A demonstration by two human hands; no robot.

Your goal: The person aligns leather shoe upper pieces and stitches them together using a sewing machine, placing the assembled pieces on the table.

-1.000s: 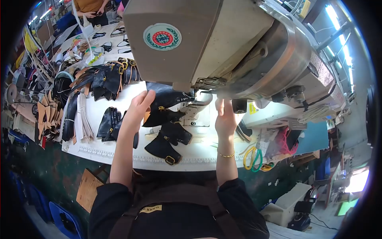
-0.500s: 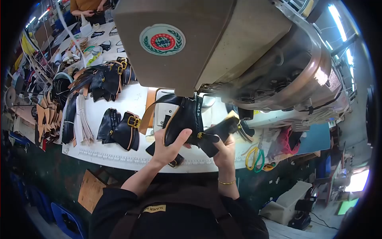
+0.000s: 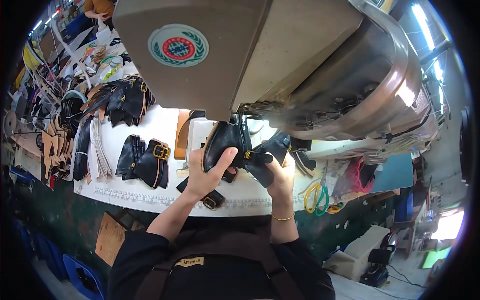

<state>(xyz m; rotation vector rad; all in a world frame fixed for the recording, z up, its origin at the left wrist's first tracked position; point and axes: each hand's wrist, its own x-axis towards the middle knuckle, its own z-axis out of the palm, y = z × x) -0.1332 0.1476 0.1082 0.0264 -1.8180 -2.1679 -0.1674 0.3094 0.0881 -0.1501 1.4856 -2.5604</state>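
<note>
A black leather shoe upper (image 3: 225,147) with a pale edge lies under the sewing machine head (image 3: 200,92), its top by the needle area, which is mostly hidden. My left hand (image 3: 204,176) grips the upper's left side, thumb on top and fingers beneath. My right hand (image 3: 281,176) pinches its black strap section (image 3: 261,169), thumb on the leather. Between my hands sits a small gold buckle (image 3: 248,155) on the upper. Below my left wrist, another black buckled piece (image 3: 212,200) rests on the white table (image 3: 165,204).
Black buckled uppers (image 3: 149,162) lie to the left, beside bundled pale strips (image 3: 100,150) and tan leather pieces (image 3: 57,145). Scissors with yellow and green handles (image 3: 317,197) are at the right edge. A ruler strip (image 3: 130,196) runs along the front. Another person (image 3: 97,10) stands far left.
The upper has turned and shifted under the machine, and its long strap at left has dropped mostly from sight. My right hand has tilted its section upward. The whole view has shifted slightly.
</note>
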